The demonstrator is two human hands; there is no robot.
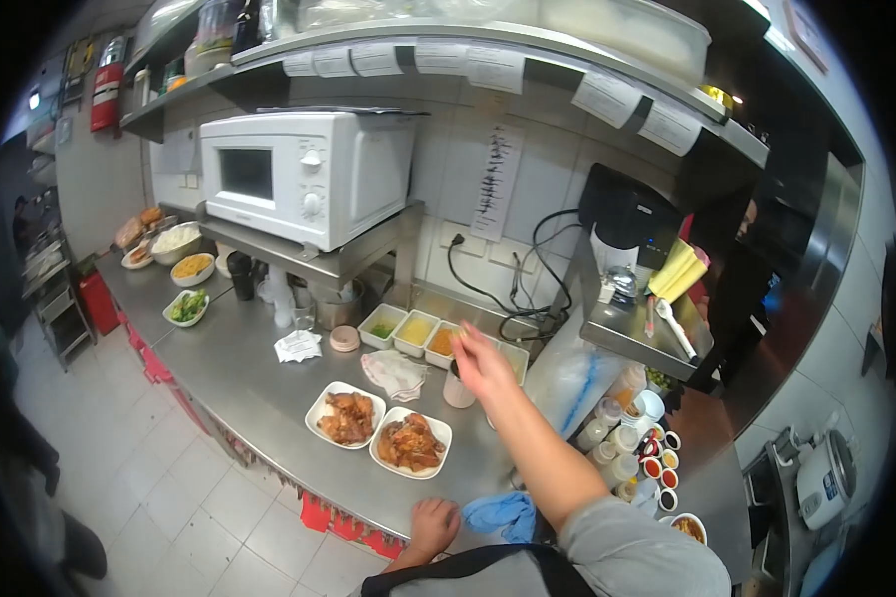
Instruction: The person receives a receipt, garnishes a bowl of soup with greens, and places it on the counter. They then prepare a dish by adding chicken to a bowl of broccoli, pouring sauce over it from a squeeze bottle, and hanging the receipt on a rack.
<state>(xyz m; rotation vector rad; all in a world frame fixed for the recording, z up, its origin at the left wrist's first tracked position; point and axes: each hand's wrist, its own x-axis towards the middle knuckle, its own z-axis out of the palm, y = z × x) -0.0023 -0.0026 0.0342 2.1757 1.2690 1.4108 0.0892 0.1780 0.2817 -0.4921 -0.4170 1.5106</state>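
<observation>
My right hand (481, 364) is raised over the row of small white tubs, its fingertips pinched together. Whatever is between them is too small to make out. Below it stand a tub of orange crumbs (442, 342), a tub of yellow bits (415, 331) and a tub of chopped greens (381, 324). A pinkish cup (457, 386) is just beneath the wrist. My left hand (435, 524) rests at the counter's front edge, fingers curled, beside a blue cloth (501, 513). Two white bowls of browned chicken, the left one (346, 416) and the right one (411, 444), sit side by side.
A white microwave (299, 179) stands on a raised shelf at the back. Squeeze bottles (599, 426) and several small sauce cups (651, 468) crowd the right. A white cloth (395, 375) lies behind the bowls. More food bowls, one with salad (185, 308), line the far left.
</observation>
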